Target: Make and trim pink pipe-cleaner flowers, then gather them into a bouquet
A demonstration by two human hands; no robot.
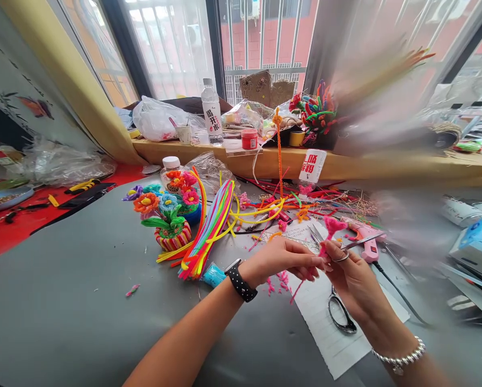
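My left hand reaches in from the left with its fingertips pinched on a fuzzy pink pipe cleaner flower. My right hand grips the same flower just below its head, thumb and fingers pressed together. A thin pink stem end hangs down below my left fingers. Scissors with a black handle show under my right hand. A silver blade juts out beyond my right fingers; whether that hand holds it is unclear. Under both hands lies a sheet of white paper.
A striped pot of pipe cleaner flowers and a bundle of colourful pipe cleaners stand left. Behind the hands lies a pink glue gun with its cable. A tall orange stem rises before the sill. The right side is blurred.
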